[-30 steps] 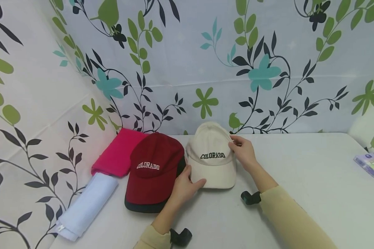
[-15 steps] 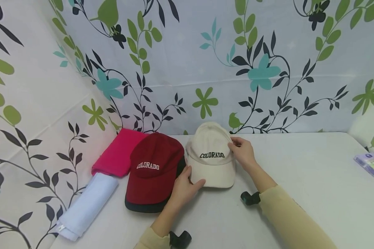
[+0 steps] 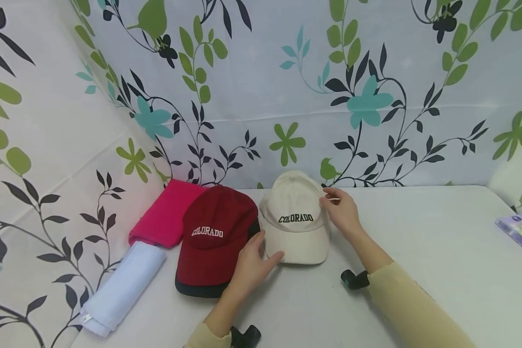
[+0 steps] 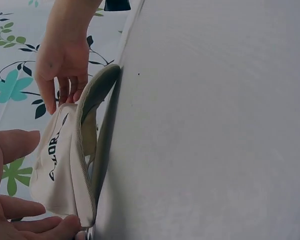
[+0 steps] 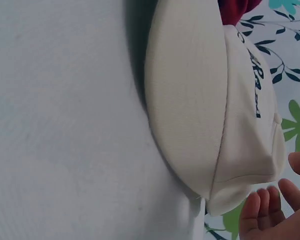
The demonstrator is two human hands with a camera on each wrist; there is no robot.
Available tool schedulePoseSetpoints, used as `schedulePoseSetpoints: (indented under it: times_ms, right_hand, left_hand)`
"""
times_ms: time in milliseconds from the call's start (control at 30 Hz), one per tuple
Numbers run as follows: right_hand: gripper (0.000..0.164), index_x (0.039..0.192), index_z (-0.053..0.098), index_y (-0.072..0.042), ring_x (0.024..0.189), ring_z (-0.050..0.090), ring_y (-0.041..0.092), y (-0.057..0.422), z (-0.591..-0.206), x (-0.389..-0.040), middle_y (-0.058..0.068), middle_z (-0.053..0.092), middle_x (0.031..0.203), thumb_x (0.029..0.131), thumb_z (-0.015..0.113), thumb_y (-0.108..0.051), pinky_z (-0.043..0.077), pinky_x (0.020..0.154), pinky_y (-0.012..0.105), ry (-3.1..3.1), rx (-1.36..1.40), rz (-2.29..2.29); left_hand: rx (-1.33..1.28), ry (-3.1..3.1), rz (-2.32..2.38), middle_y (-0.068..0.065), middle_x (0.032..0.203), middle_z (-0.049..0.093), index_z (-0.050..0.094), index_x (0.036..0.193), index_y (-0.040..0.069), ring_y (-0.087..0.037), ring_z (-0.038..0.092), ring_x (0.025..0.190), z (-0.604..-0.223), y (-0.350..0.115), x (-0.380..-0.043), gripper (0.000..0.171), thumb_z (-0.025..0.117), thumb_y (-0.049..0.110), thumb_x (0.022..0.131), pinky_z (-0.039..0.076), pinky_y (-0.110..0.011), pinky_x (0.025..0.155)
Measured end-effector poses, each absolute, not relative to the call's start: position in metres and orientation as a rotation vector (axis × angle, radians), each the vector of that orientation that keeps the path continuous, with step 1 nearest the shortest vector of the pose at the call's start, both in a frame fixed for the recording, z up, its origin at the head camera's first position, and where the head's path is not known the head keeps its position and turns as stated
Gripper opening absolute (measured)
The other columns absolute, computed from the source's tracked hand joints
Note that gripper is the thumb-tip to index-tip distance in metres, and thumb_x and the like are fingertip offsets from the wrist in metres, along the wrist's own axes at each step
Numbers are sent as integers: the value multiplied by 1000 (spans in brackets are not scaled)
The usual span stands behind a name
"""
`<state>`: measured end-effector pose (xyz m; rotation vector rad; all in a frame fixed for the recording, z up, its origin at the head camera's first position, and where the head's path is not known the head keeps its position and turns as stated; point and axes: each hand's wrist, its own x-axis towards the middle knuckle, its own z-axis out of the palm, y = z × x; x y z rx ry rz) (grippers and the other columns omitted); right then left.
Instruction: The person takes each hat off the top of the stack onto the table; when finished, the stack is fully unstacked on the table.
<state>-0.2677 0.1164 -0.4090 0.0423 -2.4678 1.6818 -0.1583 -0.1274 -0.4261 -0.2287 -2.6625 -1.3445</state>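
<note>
Tabletop (image 3: pixel 422 232) across the lower frame; at centre, left hand (image 3: pixel 251 266) and right hand (image 3: pixel 342 210) have just slackened beside the cream cap (image 3: pixel 293 200), grip seemingly released: it looks settled.

A cream cap (image 3: pixel 296 217), lettered COLORADO in black, is set near the back edge of the table (image 3: pixel 422 261), its rounded crown turned toward that edge and its brim toward the front edge. It is flanked by 2 hands: the right hand (image 3: pixel 344 214) is held by the crown's right side, the left hand (image 3: pixel 250 263) by the left side of the brim. Just beside it, toward the table's left edge, a dark red cap (image 3: pixel 215 244) is placed, marked COLORADO in white, its dark-edged brim angled toward the front left corner.
</note>
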Motion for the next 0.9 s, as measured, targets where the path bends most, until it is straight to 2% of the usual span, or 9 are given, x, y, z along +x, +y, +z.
schedulePoseSetpoints:
  times_ms: [100,300,567,900]
  right_hand:
    - [47,141,53,3,121,53,39,116,-408,-265,25,51,134,99,60,-15,47,100,46,-2452,156,1564]
    - [54,142,52,4,128,41,48,110,-405,-252,30,43,140,94,70,-13,37,104,61,-2422,423,1309]
    - [70,148,49,-8,138,26,54,97,-401,-231,28,31,152,87,80,-21,24,104,74,-2487,688,1064]
    - [84,150,46,-14,139,26,52,87,-402,-213,25,25,155,79,86,-36,29,98,77,-2576,903,772]
  left_hand:
    - [-262,-2610,-1400,-27,142,51,49,142,-10,-39,62,114,-424,-130,-156,69,78,22,88,53,-48,94]
    - [-325,-2495,-1484,-20,144,52,49,144,-4,-37,55,126,-422,-138,-153,66,78,16,89,51,-44,96]
    - [-371,-2380,-1482,-18,144,52,47,146,-1,-34,54,127,-420,-150,-146,68,79,12,88,50,-40,98]
    - [-487,-2264,-1395,-18,144,52,48,146,-1,-33,54,127,-417,-167,-139,71,81,7,84,50,-42,97]
